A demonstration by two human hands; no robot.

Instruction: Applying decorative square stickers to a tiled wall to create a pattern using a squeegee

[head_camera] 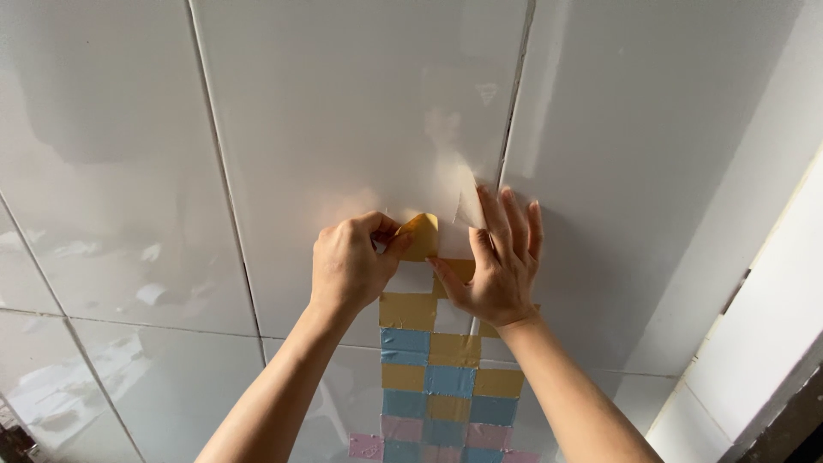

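My left hand point(350, 264) pinches a small yellow sticker square point(420, 237) between thumb and fingers, its top corner curling off the glossy white tiled wall point(343, 111). My right hand point(501, 261) lies flat against the wall just right of it, fingers spread upward, thumb resting on another yellow square point(459, 270). Below both hands runs a column of stuck squares point(441, 377) in yellow, blue and pink, forming a checker pattern down to the frame's bottom edge.
Large white tiles with grey grout lines point(513, 103) cover the wall and reflect the room. A white corner wall or frame point(771, 291) rises at the right. A dark edge point(793, 429) shows at the bottom right.
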